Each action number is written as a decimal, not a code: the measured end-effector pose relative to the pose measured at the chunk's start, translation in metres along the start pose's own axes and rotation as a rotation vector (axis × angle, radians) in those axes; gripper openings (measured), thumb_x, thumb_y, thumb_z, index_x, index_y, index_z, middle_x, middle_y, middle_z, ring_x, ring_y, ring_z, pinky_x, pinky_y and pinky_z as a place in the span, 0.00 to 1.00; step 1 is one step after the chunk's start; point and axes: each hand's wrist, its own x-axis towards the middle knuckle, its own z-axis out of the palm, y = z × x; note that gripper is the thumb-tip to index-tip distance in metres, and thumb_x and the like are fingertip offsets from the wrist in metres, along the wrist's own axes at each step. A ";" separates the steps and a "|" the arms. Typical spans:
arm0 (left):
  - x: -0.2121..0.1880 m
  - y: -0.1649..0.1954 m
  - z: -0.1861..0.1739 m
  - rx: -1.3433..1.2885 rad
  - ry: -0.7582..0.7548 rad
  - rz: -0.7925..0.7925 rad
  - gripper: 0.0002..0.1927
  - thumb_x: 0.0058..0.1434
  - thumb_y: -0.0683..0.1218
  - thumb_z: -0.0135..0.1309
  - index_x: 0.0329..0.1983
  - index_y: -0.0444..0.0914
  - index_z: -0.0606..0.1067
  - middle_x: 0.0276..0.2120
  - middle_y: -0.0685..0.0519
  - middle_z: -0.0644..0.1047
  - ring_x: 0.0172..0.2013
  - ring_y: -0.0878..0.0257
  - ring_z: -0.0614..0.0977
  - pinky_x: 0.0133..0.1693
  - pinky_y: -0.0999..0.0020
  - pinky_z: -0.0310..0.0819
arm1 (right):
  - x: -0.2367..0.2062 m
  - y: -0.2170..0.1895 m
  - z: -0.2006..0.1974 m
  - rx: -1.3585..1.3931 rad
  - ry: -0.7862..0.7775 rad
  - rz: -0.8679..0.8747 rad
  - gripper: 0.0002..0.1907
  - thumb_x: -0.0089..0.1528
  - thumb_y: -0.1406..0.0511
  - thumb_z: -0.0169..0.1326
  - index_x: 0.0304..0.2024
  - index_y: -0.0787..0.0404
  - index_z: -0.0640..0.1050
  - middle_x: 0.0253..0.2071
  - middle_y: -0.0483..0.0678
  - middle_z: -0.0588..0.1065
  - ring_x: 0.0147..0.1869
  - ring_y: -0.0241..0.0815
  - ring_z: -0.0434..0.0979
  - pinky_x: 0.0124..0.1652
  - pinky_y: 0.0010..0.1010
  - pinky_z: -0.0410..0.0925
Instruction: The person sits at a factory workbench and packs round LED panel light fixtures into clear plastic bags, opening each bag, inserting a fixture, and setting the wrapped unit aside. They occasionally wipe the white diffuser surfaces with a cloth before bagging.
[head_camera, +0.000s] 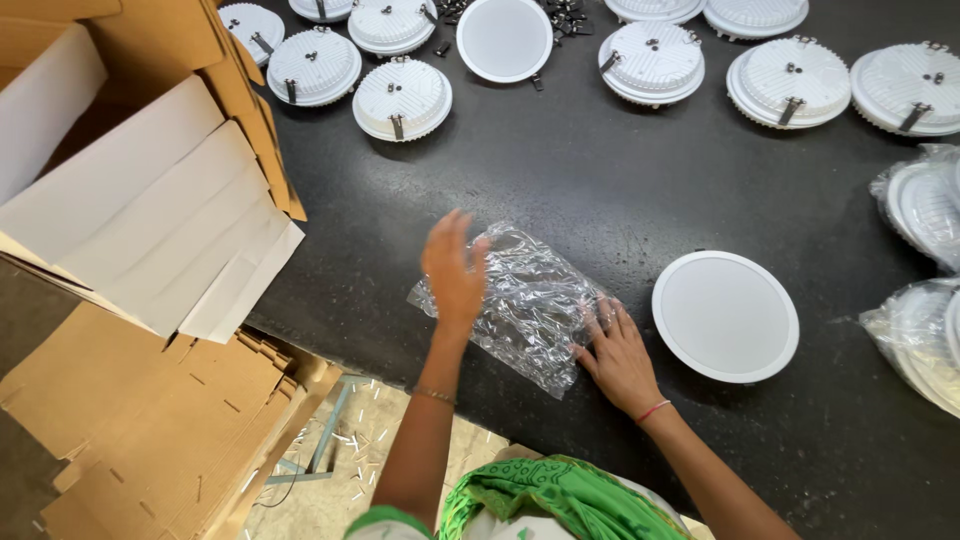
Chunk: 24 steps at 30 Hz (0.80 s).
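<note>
Plastic bag under both hands, beside round light

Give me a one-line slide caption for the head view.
Both hands, left and right, on a crinkled clear plastic bag beside a round white light panel.

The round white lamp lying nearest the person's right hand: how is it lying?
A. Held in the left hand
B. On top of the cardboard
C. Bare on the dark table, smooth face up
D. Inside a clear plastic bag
C. The round white lamp lies bare on the dark table, smooth face up, beside the right hand, which presses the empty clear bag.
</note>
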 end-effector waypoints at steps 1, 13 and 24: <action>-0.001 0.007 0.012 0.085 -0.091 0.122 0.31 0.74 0.62 0.42 0.73 0.42 0.66 0.75 0.49 0.59 0.75 0.48 0.58 0.72 0.44 0.46 | -0.001 -0.002 -0.005 0.003 -0.017 -0.010 0.34 0.63 0.50 0.52 0.67 0.58 0.67 0.73 0.58 0.57 0.76 0.60 0.53 0.68 0.46 0.52; -0.021 0.030 0.040 0.046 -0.509 -0.038 0.44 0.66 0.73 0.36 0.78 0.44 0.55 0.79 0.48 0.49 0.77 0.48 0.47 0.71 0.36 0.31 | -0.105 0.043 -0.112 0.089 0.115 0.252 0.23 0.60 0.66 0.58 0.59 0.54 0.75 0.62 0.46 0.73 0.64 0.48 0.73 0.61 0.39 0.67; -0.114 0.145 0.024 0.123 -0.610 0.096 0.49 0.55 0.52 0.61 0.75 0.34 0.51 0.73 0.35 0.53 0.73 0.40 0.52 0.68 0.36 0.38 | -0.111 0.119 -0.128 -0.099 0.179 0.048 0.25 0.63 0.66 0.59 0.64 0.55 0.75 0.65 0.46 0.73 0.68 0.46 0.71 0.63 0.37 0.65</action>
